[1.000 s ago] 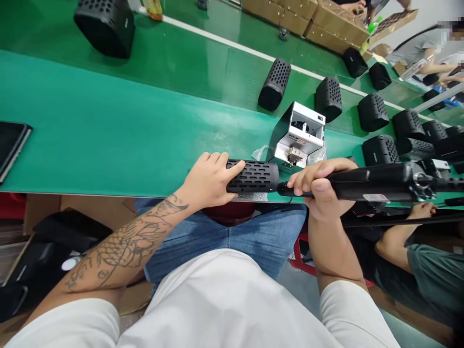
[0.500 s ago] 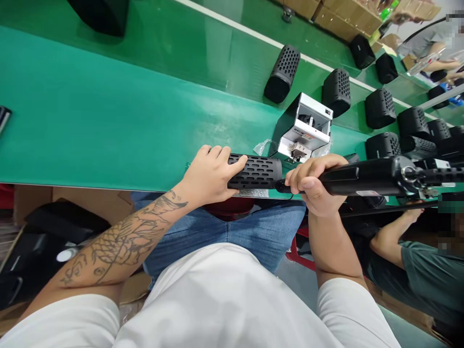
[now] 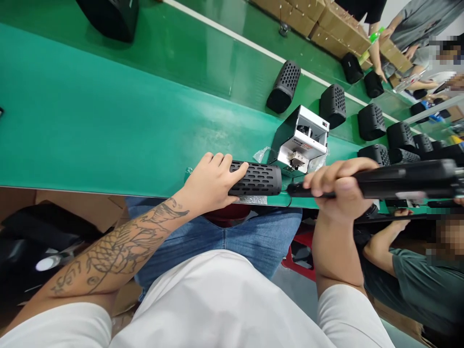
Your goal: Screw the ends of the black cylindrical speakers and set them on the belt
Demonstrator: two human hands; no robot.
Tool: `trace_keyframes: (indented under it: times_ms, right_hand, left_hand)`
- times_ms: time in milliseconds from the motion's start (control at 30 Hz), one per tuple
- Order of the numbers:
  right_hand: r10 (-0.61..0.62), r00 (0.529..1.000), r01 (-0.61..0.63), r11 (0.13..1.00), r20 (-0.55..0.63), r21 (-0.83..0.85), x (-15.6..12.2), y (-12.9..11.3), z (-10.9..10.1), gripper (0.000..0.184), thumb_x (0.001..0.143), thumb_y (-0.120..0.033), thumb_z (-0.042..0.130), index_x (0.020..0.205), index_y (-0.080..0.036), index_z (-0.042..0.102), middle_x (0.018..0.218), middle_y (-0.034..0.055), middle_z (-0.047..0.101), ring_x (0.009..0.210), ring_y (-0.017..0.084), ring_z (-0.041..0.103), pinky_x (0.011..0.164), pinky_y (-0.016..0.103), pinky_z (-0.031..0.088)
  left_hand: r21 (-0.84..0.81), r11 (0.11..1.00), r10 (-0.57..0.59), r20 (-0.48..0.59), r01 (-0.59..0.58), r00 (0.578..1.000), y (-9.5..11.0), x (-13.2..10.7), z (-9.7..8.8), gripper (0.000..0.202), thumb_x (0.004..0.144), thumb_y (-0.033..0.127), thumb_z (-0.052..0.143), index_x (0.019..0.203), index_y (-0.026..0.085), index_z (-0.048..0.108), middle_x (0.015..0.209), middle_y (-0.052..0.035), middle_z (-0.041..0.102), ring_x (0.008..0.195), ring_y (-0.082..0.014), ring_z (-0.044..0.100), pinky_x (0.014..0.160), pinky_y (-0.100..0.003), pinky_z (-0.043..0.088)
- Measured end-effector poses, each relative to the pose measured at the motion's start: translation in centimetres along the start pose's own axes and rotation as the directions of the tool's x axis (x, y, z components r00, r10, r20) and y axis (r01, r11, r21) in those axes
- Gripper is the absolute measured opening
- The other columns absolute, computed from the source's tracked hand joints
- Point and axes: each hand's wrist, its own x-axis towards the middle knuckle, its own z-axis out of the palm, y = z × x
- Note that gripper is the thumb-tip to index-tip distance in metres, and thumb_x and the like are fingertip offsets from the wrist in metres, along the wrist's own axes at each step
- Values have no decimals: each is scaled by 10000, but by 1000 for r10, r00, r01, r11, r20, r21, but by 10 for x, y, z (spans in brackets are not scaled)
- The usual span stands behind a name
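Note:
My left hand (image 3: pixel 213 183) is closed around a black speaker housing (image 3: pixel 258 179) with a slotted grille, lying on its side at the bench's front edge. Its thumb rests across the grille. In my right hand (image 3: pixel 340 191) is a black electric screwdriver (image 3: pixel 402 180), held level and slightly blurred. The tool's nose points left at the housing's end, with a small gap between them. Just beyond stands a silver and black screw feeder (image 3: pixel 302 140). Bubble wrap (image 3: pixel 253 199) shows under the near side of the housing.
Several black speakers (image 3: pixel 284 87) stand on the green line behind and to the right. Another dark speaker (image 3: pixel 112 19) is at the far left. A co-worker in a dark green shirt (image 3: pixel 424 275) sits at right. Cardboard boxes (image 3: pixel 337 31) line the back.
My right hand has drawn the screwdriver to the right, away from the housing's end. My left hand keeps its hold. The view has shifted slightly.

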Motion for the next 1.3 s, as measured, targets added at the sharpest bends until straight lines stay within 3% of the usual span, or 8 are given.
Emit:
trace_keyframes:
  times_ms: [133, 267, 400, 500, 667, 833, 1033, 1300]
  right_hand:
    - [-157, 962, 117, 976, -223, -184, 38, 28, -31, 450, 1007, -594, 1096, 1007, -327, 733, 629, -103, 637, 470, 145, 611, 525, 338, 649]
    - [-132, 956, 72, 971, -262, -227, 51, 72, -45, 528, 951, -691, 1117, 1002, -360, 709, 627, -110, 618, 483, 151, 582, 542, 385, 659]
    - [-108, 959, 42, 969, -262, -245, 43, 92, -47, 583, 936, -773, 1084, 981, -372, 664, 619, -135, 521, 458, 171, 540, 579, 465, 700]
    - [-99, 957, 20, 961, -273, -277, 38, 81, -44, 602, 906, -798, 1084, 983, -369, 669, 613, -127, 522, 482, 197, 576, 637, 515, 729]
    - [-138, 960, 86, 973, -243, -214, 30, 23, -17, 485, 960, -653, 1081, 952, -329, 720, 623, -105, 618, 441, 155, 559, 524, 392, 658]
    - [-94, 995, 92, 994, 32, 64, 8, -26, 39, 367, 1045, -520, 1044, 968, -314, 750, 622, -117, 645, 383, 117, 535, 482, 308, 641]
    - [-8, 984, -10, 995, 181, 100, -5, -15, 83, 433, 1054, -597, 1025, 920, -351, 696, 575, -131, 606, 362, 120, 509, 478, 323, 631]
    - [51, 991, -59, 996, 124, 60, -6, 9, 92, 520, 993, -652, 1059, 864, -339, 664, 557, -111, 612, 350, 146, 525, 439, 355, 625]
  left_hand:
    - [-59, 998, 8, -6, -8, 1000, -10, -1, -5, 916, 976, 585, 978, 1768, 188, 744, 1457, -285, 807, 1344, -532, 780, 1248, -724, 594]
    - [-238, 971, -41, -116, 13, 992, -35, -17, 2, 943, 1026, 644, 896, 1836, 217, 673, 1808, -281, 682, 1622, -565, 706, 1460, -801, 499]
    - [-452, 892, -83, -195, -14, 977, -60, -44, 29, 1185, 1034, 640, 918, 2019, 266, 375, 2060, -244, 414, 1890, -567, 474, 1537, -773, 475]
    - [-557, 830, -124, -227, -24, 966, -71, -58, 57, 1343, 984, 610, 1002, 2048, 290, 247, 2070, -252, 378, 1924, -554, 436, 1565, -778, 443]
    - [-634, 772, -167, -267, -42, 949, -73, -62, 86, 1452, 909, 490, 1113, 2034, 317, 211, 1994, -255, 476, 1879, -509, 529, 1568, -729, 463]
    - [-629, 776, -170, -291, -54, 942, -72, -59, 89, 1491, 874, 447, 1155, 2031, 318, 223, 1970, -266, 494, 1859, -512, 551, 1556, -741, 471]
    - [-632, 773, -177, -304, -59, 936, -70, -58, 90, 1482, 859, 472, 1163, 2026, 329, 262, 1930, -257, 540, 1828, -505, 580, 1532, -754, 496]
    - [-646, 760, -173, -314, -77, 933, -66, -57, 88, 1364, 923, 510, 1097, 2012, 327, 295, 1946, -250, 534, 1834, -491, 573, 1534, -736, 492]
